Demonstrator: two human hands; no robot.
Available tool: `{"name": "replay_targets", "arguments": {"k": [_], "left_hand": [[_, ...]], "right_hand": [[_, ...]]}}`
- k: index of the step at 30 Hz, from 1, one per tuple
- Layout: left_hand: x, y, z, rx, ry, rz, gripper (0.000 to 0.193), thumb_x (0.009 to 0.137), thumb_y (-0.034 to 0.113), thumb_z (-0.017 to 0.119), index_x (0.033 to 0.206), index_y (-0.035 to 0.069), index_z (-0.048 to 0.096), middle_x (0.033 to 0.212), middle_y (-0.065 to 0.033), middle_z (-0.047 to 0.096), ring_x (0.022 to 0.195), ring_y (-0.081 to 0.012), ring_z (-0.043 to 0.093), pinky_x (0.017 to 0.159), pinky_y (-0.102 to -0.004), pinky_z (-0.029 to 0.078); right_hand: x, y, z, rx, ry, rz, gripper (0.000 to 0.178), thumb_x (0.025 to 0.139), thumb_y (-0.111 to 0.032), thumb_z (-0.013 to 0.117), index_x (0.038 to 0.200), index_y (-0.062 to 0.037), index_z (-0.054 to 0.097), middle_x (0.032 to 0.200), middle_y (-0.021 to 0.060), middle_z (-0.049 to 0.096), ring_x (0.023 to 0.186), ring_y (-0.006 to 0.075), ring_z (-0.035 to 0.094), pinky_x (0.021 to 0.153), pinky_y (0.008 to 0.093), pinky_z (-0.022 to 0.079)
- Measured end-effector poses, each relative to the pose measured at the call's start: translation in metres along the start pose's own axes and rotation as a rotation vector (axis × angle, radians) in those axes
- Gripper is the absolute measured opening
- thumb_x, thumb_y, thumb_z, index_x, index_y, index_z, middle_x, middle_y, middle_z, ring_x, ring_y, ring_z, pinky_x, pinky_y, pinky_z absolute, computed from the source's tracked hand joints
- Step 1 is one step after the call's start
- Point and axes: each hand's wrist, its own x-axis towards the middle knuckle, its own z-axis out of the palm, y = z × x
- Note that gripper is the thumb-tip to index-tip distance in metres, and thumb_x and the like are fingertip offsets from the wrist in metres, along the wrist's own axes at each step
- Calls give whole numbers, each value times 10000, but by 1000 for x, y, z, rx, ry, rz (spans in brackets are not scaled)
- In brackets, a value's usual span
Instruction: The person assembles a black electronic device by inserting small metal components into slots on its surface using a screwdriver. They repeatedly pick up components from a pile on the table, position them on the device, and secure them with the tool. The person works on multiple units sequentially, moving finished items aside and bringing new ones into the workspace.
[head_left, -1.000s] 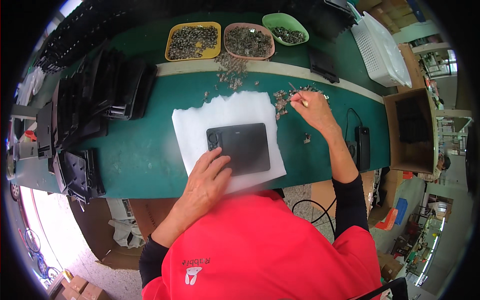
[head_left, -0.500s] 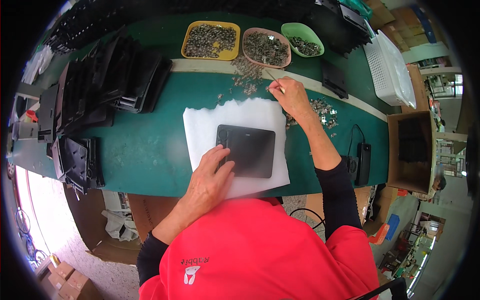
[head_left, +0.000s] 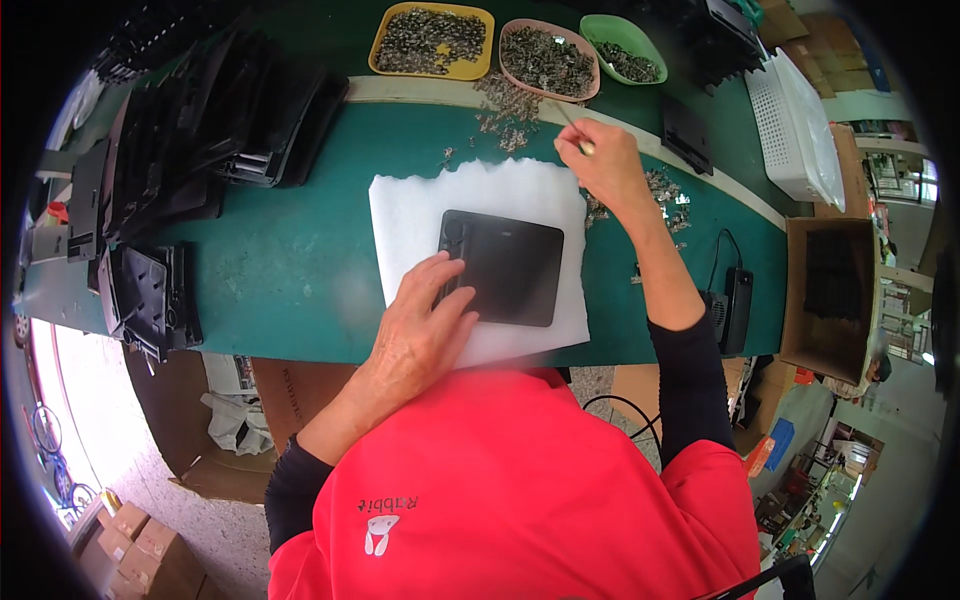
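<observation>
Steadying the black panel (head_left: pixel 515 268) on white foam (head_left: pixel 408 212) works best with the left hand (head_left: pixel 415 322) lightly splayed, while the right hand (head_left: pixel 612 167) pinches a thin tool (head_left: pixel 586 148).

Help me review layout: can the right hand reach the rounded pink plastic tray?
Likely yes: the right hand, its fingers holding a slim grey-shafted tool, is near the tray with nothing visible blocking.

Three trays (head_left: pixel 466 68) of small parts (head_left: pixel 425 36), one black panel (head_left: pixel 515 265) on one white sheet (head_left: pixel 405 210), seemingly one thin tool (head_left: pixel 586 147)
</observation>
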Motion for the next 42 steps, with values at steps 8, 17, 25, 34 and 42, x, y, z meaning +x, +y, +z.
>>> {"name": "replay_targets", "arguments": {"k": [8,17,25,34,42], "left_hand": [[14,-1,3,32,141,-203,279,777,16,742,1041,17,651,1052,-139,594,894,-285,624,733,-357,520],[40,-2,12,193,-38,-371,520,805,155,742,1255,12,522,1088,-168,558,914,-350,624,738,-413,531],[60,-11,-3,72,145,-114,453,738,72,738,1105,8,480,1104,-188,574,862,-350,635,695,-396,549],[27,-40,-10,-2,23,61,558,602,-163,633,1127,24,600,1290,-160,572,1175,-348,582,962,-397,511],[22,-20,-20,86,-141,-4,521,660,-125,562,1178,-66,553,1400,-235,456,1262,-423,482,1039,-468,435]], "right_hand": [[-50,-31,-29,445,-129,302,118,783,-109,705,771,-10,640,624,20,614,490,56,544,408,210,387],[-77,-7,-41,584,-97,452,127,798,-67,746,869,5,669,725,77,677,495,45,546,372,175,343],[-94,18,-56,626,9,524,133,800,-61,759,874,6,671,743,95,688,504,65,581,357,180,340],[-100,22,-50,808,7,537,141,792,-74,770,861,-2,669,751,109,695,514,85,602,360,200,357],[-99,19,-31,1190,-135,640,139,854,-63,716,935,25,646,929,160,691,745,147,679,391,191,403]]}}
